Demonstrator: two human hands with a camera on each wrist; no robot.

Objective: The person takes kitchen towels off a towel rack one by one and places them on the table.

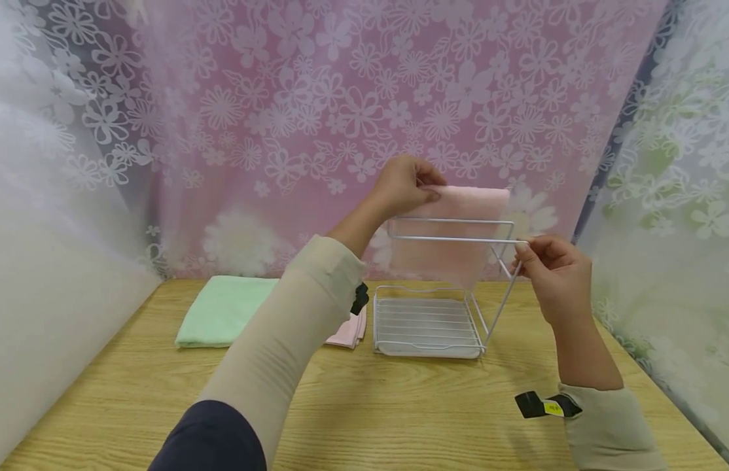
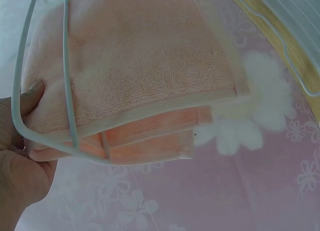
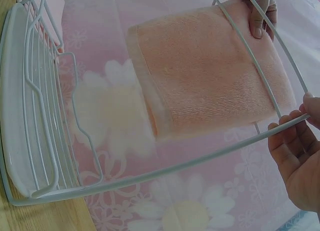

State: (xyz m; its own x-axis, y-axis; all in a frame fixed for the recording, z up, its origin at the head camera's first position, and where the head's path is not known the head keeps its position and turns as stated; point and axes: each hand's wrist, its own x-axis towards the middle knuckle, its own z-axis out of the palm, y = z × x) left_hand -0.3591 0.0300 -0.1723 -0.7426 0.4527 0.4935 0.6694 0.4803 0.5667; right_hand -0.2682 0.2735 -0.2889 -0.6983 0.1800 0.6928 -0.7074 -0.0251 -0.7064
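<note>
My left hand (image 1: 402, 186) pinches the upper left corner of a folded pink towel (image 1: 438, 258), its thumb on the near face. The towel hangs down at the top bars of a white wire rack (image 1: 498, 313). In the left wrist view two bars cross in front of the towel (image 2: 150, 56), and its folded layers show at the lower edge. Whether it rests on a bar I cannot tell. My right hand (image 1: 559, 271) grips the rack's upper right corner between thumb and fingers. In the right wrist view the rack's long side bar (image 3: 190, 163) runs down to its base.
A white tray (image 1: 429, 352) sits in the rack's base under a wire shelf. Left of it lie a folded green towel (image 1: 226, 311) and another pink towel (image 1: 348, 332), partly hidden by my left sleeve. A flowered curtain (image 1: 317, 131) hangs behind the wooden table (image 1: 364, 405).
</note>
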